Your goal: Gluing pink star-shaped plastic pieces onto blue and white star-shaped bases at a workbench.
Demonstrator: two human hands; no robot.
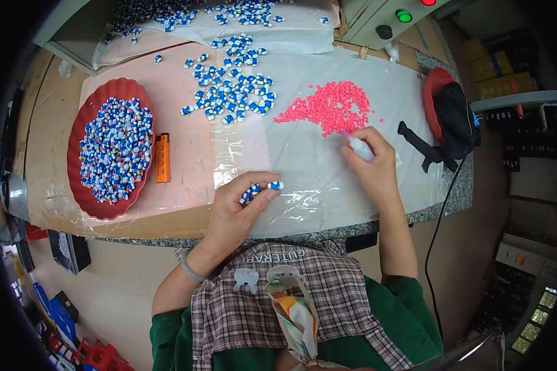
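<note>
My left hand (244, 201) is closed around several small blue-and-white figurines, with one figurine (275, 185) pinched between thumb and fingertips. In my right hand (377, 161) is a small white squeeze bottle (361, 149) with a pinkish tip. That tip is at the lower edge of a pile of tiny pink pieces (340, 102) spread on the clear plastic sheet (315, 167). Beyond my left hand lies a loose group of blue-and-white figurines (232, 86). Further left, a red scalloped tray (75, 145) is heaped with more of them.
An orange lighter-like object (162, 158) lies beside the red tray. At the back is a shelf lined with white cloth (278, 37), figurines on it, and a control box (384, 18) with lit buttons. On the right sit a black bag (455, 120) and a hanging cable (436, 247).
</note>
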